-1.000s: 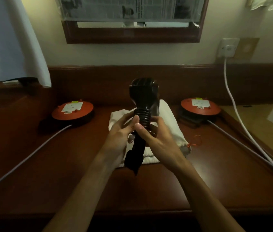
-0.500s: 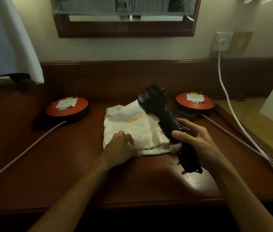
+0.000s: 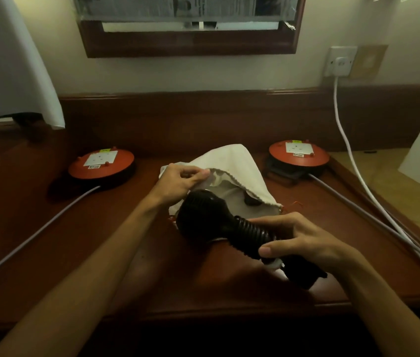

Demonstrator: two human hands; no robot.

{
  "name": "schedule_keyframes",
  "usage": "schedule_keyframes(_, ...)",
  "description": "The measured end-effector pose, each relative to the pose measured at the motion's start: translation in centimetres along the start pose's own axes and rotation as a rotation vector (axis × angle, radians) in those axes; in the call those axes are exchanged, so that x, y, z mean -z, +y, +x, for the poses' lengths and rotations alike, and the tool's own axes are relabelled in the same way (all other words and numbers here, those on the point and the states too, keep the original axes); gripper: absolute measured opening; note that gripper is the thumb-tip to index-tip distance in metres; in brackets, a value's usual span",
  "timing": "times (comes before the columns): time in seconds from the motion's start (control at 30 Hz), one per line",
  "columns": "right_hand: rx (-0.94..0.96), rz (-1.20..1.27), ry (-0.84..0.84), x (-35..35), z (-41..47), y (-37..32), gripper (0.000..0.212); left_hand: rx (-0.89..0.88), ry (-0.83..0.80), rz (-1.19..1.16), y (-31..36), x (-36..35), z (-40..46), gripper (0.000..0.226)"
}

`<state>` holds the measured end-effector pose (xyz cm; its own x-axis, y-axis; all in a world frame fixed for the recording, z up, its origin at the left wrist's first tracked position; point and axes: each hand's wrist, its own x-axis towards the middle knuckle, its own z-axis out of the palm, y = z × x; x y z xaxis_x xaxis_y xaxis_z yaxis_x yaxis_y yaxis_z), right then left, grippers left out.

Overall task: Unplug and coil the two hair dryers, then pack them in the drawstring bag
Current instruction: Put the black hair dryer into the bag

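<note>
Packing step: the person feeds a black hair dryer (image 3: 203,222) head-first toward the open mouth of a white drawstring bag (image 3: 232,163) on a dark wooden desk (image 3: 152,266).
Left hand (image 3: 180,181): pinches the bag's upper rim and lifts it, where half a second ago it lay flat on the closed bag.
Right hand (image 3: 299,243): fingers and thumb wrapped round the dryer's ribbed handle, with the cord (apparently coiled) bunched at the handle's end.
Dryer position: now low and level at the bag's mouth, no longer raised beside it; its head touches the opening.
Inside the bag: a dark shape (image 3: 251,200), possibly the other dryer; too dim to tell.
Task meaning: the bag is open, so pushing the dryer in and drawing the string likely remain.
Surroundings: two red cable reels (image 3: 100,163) (image 3: 299,155) sit either side.
</note>
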<state>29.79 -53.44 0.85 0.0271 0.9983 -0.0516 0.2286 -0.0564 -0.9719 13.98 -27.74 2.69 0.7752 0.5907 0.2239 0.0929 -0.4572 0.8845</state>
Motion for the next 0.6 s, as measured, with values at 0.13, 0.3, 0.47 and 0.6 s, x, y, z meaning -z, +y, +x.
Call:
schedule_keyframes(0.13,-0.018,-0.15,0.175,-1.7,1.8,0.1,0.065,-0.114,0.076,-0.019,0.8,0.7,-0.4,0.023)
schedule_keyframes(0.3,-0.088,-0.583,0.205,-3.3,3.8,-0.2,0.075,-0.217,0.123,0.144,3.0,0.8,-0.2,0.023)
schedule_keyframes(0.47,-0.142,-0.807,0.044,-2.7,3.7,-0.4,0.09,-0.284,0.156,0.27,2.5,0.4,-1.0,0.025)
schedule_keyframes(0.6,-0.068,-0.844,0.204,-3.9,4.6,-0.6,0.078,-0.281,0.148,0.268,2.2,0.6,-1.7,0.026)
